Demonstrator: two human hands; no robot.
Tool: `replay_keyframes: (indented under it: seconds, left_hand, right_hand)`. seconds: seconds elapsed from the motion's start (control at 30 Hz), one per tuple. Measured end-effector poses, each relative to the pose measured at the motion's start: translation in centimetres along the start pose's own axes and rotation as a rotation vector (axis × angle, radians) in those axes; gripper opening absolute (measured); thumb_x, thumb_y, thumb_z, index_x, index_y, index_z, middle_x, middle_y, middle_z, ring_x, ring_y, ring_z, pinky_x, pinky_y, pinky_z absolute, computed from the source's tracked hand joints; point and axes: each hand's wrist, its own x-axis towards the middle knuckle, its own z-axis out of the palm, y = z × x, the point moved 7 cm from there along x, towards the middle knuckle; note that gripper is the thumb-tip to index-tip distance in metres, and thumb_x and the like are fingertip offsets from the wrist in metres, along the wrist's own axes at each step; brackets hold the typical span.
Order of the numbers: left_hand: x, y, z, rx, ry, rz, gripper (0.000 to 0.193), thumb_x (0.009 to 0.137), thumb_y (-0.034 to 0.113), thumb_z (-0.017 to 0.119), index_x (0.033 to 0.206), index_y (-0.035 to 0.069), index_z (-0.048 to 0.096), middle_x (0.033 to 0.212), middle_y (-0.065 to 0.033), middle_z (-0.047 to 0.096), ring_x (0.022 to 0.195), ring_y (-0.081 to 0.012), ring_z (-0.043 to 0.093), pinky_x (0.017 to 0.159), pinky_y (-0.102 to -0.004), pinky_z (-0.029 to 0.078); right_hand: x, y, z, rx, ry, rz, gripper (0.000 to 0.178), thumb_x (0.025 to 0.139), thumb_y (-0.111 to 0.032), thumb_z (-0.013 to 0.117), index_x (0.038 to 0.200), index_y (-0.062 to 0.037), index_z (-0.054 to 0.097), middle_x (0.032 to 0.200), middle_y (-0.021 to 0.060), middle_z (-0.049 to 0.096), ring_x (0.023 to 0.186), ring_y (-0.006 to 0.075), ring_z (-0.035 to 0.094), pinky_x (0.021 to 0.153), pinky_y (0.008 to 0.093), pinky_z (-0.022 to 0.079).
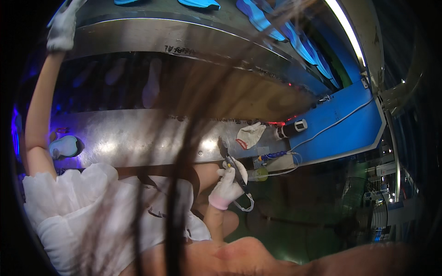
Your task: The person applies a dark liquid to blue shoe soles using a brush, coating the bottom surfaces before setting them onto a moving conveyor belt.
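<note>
My left hand [62,31], in a white glove, reaches to the far left at the edge of the upper belt. Its fingers look stretched out, their tips cut off by the frame, and I see nothing held in them. Near the middle, my right hand [225,189], in a white glove with a pink cuff, is closed round a slim black handheld tool [240,174] with a yellow spot and a cord at its lower end. On the belt lie several blue shoe soles [200,3]. A pale teal shoe sole [64,146] rests on the metal ledge by my left elbow.
A loose white glove with red trim [251,135] lies on the metal ledge [124,142]. Beside it is a black cylinder with a white end [292,129], near a blue panel [340,124] crossed by a cable. Dim sole shapes [152,83] show under the belt. Blurred hair strands cover the middle.
</note>
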Motion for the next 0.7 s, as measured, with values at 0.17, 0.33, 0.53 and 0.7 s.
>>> replay_keyframes:
  seconds: [0.17,0.33,0.53,0.7]
  left_hand:
    - [-15.2,9.3,5.6,0.07,-0.48,0.664,0.02,0.093,0.006,0.061,0.112,0.002,0.068,0.109,-0.012,0.071,0.099,-0.0257,0.067,0.087,-0.0369,0.053]
    - [-34.1,5.8,10.2,-0.345,-1.069,0.562,0.021,0.092,0.019,0.064,0.103,0.001,0.07,0.116,-0.0182,0.067,0.11,-0.0333,0.063,0.088,-0.0451,0.053]
    - [-46.3,-2.3,11.6,-0.334,-1.135,0.124,0.035,0.072,0.001,0.083,0.1,0.006,0.063,0.126,-0.0191,0.059,0.119,-0.0395,0.058,0.1,-0.0478,0.047]
    - [-44.5,-6.2,12.9,-0.19,-1.028,-1.208,0.066,0.094,0.044,0.063,0.144,0.003,0.045,0.138,-0.026,0.05,0.128,-0.0418,0.051,0.103,-0.0461,0.047]
  right_hand:
    - [0.1,1.1,-2.2,0.058,0.127,0.081,0.025,0.093,0.003,0.057,0.118,0.0061,0.058,0.106,0.0144,0.067,0.083,0.0151,0.067,0.061,0.0215,0.053]
    - [0.5,2.2,-4.7,-0.058,0.29,0.06,0.023,0.096,-0.007,0.059,0.115,0.0058,0.06,0.09,0.0088,0.067,0.061,0.0065,0.054,0.055,0.0179,0.043]
    - [1.1,3.1,-5.7,-0.02,0.355,0.103,0.022,0.093,-0.003,0.062,0.112,0.0077,0.062,0.086,0.0085,0.065,0.066,0.01,0.059,0.056,0.0205,0.049]
    - [1.5,4.7,-5.9,-0.004,0.362,0.191,0.02,0.095,-0.009,0.06,0.108,0.0058,0.063,0.073,0.0019,0.056,0.059,0.0071,0.05,0.053,0.0212,0.042]
